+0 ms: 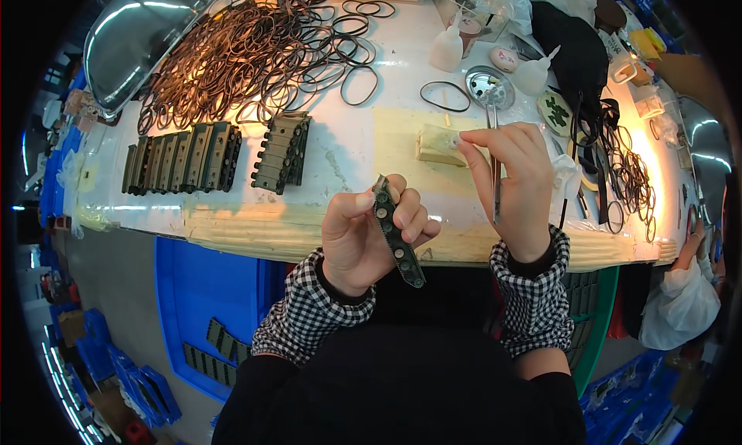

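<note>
My left hand (371,225) is closed round a dark green toothed strip (398,248) with a row of round studs, held tilted near the table's front edge. In my right hand (514,174) a pair of metal tweezers (496,194) lies upright along the fingers. That hand's thumb and forefinger meet at a small pale block (440,147) on a yellowish sheet; whether they pinch something there is too small to tell. Beyond it stands a round metal dish (489,88) with small dark and light pieces. One loose black rubber band (445,95) lies to its left.
A big heap of rubber bands (232,54) covers the back left. Rows of green ridged pieces (182,159) stand before it, with another stack (280,153) beside them. White squeeze bottles (446,47) stand at the back. Below the table is a blue tray (201,290); another person's sleeve (680,306) shows at right.
</note>
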The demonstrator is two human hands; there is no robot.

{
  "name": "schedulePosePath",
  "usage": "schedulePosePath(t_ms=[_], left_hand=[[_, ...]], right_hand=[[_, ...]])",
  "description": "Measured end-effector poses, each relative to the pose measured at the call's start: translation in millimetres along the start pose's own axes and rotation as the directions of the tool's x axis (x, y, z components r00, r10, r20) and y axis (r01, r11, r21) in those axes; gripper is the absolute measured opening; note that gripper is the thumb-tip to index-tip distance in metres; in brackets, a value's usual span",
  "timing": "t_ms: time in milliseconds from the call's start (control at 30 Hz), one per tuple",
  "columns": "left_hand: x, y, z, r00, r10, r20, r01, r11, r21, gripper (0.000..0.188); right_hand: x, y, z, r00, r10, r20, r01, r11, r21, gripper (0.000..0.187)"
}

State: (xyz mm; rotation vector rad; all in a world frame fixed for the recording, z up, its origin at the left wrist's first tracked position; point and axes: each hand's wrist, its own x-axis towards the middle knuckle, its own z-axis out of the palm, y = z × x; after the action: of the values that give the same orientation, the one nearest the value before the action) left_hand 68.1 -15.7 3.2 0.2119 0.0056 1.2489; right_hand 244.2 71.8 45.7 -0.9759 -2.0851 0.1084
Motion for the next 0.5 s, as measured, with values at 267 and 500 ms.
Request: schedulePosePath(t_ms=[267,500], left_hand=[[-2,2,4,0.997,-0.062,-0.036,0.065,0.995,0.08,0.023],[2,-8,1,0.994,-0.095,0.056,0.091,0.993,0.074,0.034]], right_hand=[[4,-22,-12,0.977,-0.024,-0.211,0.044,0.995,0.089,0.011],[-9,-57,-6,0.927,0.332,0.175,-0.304,0.39,0.869,0.012]])
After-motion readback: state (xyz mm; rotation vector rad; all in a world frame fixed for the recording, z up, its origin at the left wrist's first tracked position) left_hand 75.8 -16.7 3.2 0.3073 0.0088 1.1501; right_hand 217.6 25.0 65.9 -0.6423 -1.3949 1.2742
